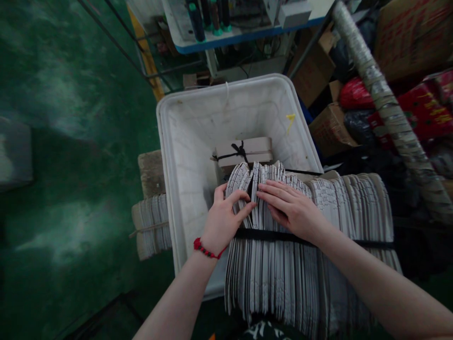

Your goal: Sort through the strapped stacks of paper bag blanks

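Note:
A long row of thin grey-white card pieces [279,274] with rounded ends stands on edge, packed face to face. A black strap [272,235] runs across the row. My left hand [228,215], with a red beaded bracelet [207,250] at the wrist, is curled around the left end of the row. Its thumb and index finger are at a narrow gap between the cards. Just right of that gap, my right hand [292,208] lies on the card edges with fingers stretched out and close together.
Beneath the row stands a white plastic bin [191,127], holding a card bundle [255,147] tied with black cord. Another tied bundle [152,226] lies left of the bin. Behind are a blue-edged machine table [244,35], a wrapped pole [389,99] and cardboard boxes [414,42].

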`<state>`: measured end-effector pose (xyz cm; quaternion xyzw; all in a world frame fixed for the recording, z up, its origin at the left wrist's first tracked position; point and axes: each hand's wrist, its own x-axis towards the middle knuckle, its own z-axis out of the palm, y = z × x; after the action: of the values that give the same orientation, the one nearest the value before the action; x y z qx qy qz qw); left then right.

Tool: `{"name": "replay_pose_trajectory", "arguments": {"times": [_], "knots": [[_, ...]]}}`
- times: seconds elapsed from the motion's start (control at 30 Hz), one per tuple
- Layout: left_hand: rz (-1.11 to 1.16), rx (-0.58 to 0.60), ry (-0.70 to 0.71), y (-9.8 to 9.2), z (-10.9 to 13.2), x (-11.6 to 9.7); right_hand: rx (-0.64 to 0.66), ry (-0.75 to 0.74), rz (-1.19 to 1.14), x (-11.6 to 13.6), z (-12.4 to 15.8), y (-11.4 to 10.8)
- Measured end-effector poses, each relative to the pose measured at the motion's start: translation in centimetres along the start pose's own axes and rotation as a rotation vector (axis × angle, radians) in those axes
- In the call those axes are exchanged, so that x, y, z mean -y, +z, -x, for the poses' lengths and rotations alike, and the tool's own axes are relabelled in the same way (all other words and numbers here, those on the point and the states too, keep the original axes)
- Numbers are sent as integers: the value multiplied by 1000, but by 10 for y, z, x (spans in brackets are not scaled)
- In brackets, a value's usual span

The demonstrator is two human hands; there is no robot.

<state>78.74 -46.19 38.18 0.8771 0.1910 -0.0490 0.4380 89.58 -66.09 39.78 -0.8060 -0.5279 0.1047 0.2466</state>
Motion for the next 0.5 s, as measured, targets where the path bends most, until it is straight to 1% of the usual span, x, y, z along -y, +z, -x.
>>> {"name": "replay_pose_trajectory", "arguments": {"times": [0.13, 0.5], "knots": [[9, 29, -2, 0, -1, 1, -6, 1, -9, -1, 0, -1], [5, 29, -18, -1, -1, -2, -26, 6, -42, -1, -1, -2]]}}
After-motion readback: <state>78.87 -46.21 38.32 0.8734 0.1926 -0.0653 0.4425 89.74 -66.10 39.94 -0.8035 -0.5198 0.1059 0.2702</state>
